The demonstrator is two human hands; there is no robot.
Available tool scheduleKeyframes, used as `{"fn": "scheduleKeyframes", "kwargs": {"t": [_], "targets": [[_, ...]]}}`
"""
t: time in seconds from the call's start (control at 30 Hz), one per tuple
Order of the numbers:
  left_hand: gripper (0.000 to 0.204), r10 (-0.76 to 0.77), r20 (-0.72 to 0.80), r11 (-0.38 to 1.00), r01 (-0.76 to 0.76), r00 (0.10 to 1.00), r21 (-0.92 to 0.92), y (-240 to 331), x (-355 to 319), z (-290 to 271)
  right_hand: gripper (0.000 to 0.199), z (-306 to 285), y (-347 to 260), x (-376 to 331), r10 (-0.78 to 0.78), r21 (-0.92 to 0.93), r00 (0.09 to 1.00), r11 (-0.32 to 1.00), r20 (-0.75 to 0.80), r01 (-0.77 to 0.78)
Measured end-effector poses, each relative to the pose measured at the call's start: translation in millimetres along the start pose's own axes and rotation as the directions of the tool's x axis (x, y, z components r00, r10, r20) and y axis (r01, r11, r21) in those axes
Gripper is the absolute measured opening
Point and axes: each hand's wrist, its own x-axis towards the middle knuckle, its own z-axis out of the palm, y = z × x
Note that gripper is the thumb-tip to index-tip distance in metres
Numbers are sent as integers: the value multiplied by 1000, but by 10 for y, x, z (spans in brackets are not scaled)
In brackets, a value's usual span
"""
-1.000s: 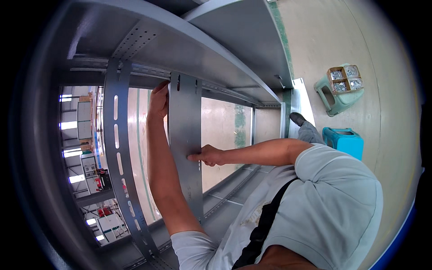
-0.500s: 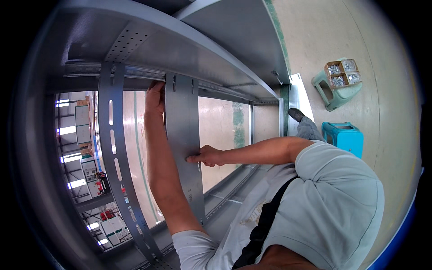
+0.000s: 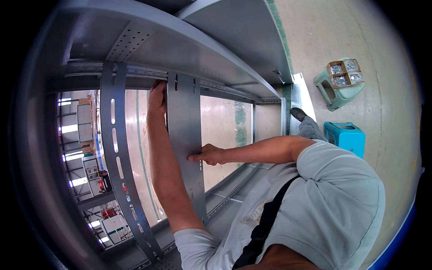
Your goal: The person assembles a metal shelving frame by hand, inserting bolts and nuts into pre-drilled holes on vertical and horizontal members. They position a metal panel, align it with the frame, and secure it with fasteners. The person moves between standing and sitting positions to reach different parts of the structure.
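A wide grey metal plate runs down between the rails of a grey metal cabinet frame, with slots at its upper end. My right hand grips its right edge, thumb laid on the front face and fingers curled behind. My left hand is raised to the plate's left edge, just under the perforated upper rail. Its fingers are bent, and their tips are partly hidden, so what they hold cannot be made out. Left of that arm stands a narrower slotted metal strip.
Grey sheet panels of the cabinet rise above and beyond my hands. On the floor to the right, a pale green stool bears a divided cardboard box of small metal fasteners. A blue stool stands nearer me.
The whole view has shifted very slightly to the right. Both hands keep their places on and beside the plate.
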Motion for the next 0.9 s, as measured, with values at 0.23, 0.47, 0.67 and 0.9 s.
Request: {"fn": "scheduleKeyframes", "kwargs": {"t": [0.23,0.47,0.67,0.9], "targets": [[28,-18,15,1000,18,1000,26,86,-69,181,55,-63,74,84,6,-18,1000,1000,-7,-6],[25,87,41,995,-88,995,34,21,-43,118,50,-38,25,44,41,-31,999,999,-8,-41],[17,138,43,984,-142,989,104,71,-30,152,52,-42,45,72,15,-72,1000,997,-27,-17],[20,-59,-25,996,58,998,-63,-70,18,-428,60,13,144,106,12,-135,1000,991,-3,-12]]}}
